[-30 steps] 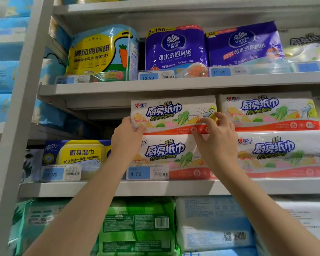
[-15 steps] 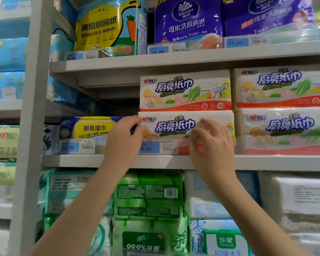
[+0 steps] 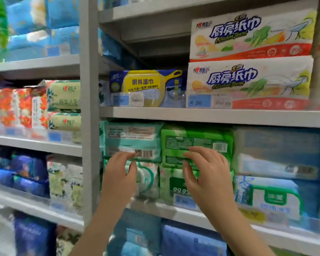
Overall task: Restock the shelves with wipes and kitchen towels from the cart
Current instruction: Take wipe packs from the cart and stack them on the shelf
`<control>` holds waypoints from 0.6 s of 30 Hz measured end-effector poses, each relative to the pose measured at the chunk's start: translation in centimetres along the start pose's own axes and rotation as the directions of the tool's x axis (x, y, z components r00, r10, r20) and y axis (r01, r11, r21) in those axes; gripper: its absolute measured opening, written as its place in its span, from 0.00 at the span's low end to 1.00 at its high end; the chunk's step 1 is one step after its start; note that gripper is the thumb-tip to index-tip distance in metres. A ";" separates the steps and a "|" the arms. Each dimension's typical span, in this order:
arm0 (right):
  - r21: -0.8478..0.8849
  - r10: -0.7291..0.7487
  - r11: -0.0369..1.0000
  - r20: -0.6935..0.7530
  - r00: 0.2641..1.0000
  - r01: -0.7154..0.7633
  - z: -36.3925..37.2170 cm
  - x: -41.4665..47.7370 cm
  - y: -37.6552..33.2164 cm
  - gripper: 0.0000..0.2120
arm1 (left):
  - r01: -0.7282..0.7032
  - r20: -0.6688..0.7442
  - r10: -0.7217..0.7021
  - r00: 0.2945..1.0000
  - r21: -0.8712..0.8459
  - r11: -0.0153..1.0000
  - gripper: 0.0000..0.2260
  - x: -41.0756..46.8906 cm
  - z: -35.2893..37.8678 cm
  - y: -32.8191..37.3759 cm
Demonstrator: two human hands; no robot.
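with your left grip (image 3: 121, 174) and right grip (image 3: 207, 174) both released and empty just before the teal wipes pack (image 3: 133, 139) and green wipes pack (image 3: 196, 141), press each pack back squarely, flat-handed, leaving the kitchen towels (image 3: 248, 80) stacked above the grips untouched.

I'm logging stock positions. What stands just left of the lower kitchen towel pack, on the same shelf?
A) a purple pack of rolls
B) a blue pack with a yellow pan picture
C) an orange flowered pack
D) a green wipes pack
B: the blue pack with a yellow pan picture stands on the shelf right beside the lower kitchen towel pack, on its left.
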State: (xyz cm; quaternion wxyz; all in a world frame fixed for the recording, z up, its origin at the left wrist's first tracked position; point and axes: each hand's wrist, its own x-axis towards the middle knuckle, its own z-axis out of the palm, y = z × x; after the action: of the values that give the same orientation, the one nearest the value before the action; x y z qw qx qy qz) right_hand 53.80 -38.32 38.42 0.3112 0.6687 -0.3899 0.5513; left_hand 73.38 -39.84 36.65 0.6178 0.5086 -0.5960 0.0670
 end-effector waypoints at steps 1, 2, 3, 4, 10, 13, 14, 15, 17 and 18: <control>0.004 0.000 1.000 0.017 1.000 0.000 0.8 -0.1 -0.7 0.13 | 0.011 0.004 -0.011 1.000 0.043 0.999 0.12 0.4 -0.3 -0.9; 0.005 -0.001 1.000 0.027 1.000 0.001 1.6 0.0 -1.5 0.14 | 0.014 0.015 -0.016 1.000 0.079 0.997 0.13 0.9 -0.5 -1.7; 0.003 -0.003 1.000 0.030 1.000 0.003 2.3 0.2 -2.3 0.14 | 0.014 0.035 -0.018 0.999 0.108 0.994 0.16 1.5 -0.7 -2.5; -0.005 -0.008 1.000 0.033 0.999 0.008 3.2 0.5 -3.1 0.15 | -0.004 0.054 -0.004 0.999 0.142 0.990 0.18 2.1 -0.9 -3.1; -0.188 0.015 0.982 0.042 0.999 -0.006 8.2 3.0 -6.3 0.16 | -0.407 0.194 0.358 0.913 0.390 0.826 0.30 5.9 -1.2 -5.3; -0.286 0.029 0.958 0.009 1.000 -0.025 9.5 2.9 -6.4 0.17 | -0.483 0.209 0.436 0.875 0.423 0.767 0.33 7.6 -0.9 -5.4; -0.307 0.023 0.952 0.001 1.000 -0.022 9.6 2.8 -6.4 0.17 | -0.498 0.219 0.448 0.867 0.423 0.757 0.33 8.0 -0.8 -5.3; -0.317 0.016 0.948 -0.004 1.000 -0.017 9.7 2.8 -6.3 0.17 | -0.509 0.231 0.454 0.860 0.423 0.750 0.33 8.3 -0.7 -5.3; -0.310 0.009 0.951 -0.014 1.000 -0.013 9.8 3.0 -6.2 0.18 | -0.527 0.238 0.471 0.850 0.410 0.745 0.33 8.6 -0.7 -5.2; -0.302 0.009 0.953 -0.023 1.000 -0.016 9.8 3.1 -6.1 0.17 | -0.531 0.231 0.479 0.847 0.406 0.744 0.33 8.7 -0.7 -5.1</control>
State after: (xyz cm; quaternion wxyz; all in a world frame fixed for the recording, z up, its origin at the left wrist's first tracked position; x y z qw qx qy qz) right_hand 64.23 -44.08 39.55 0.4104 0.6048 -0.4706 0.4944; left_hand 79.84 -46.28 40.99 0.4052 0.4610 -0.7123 0.3406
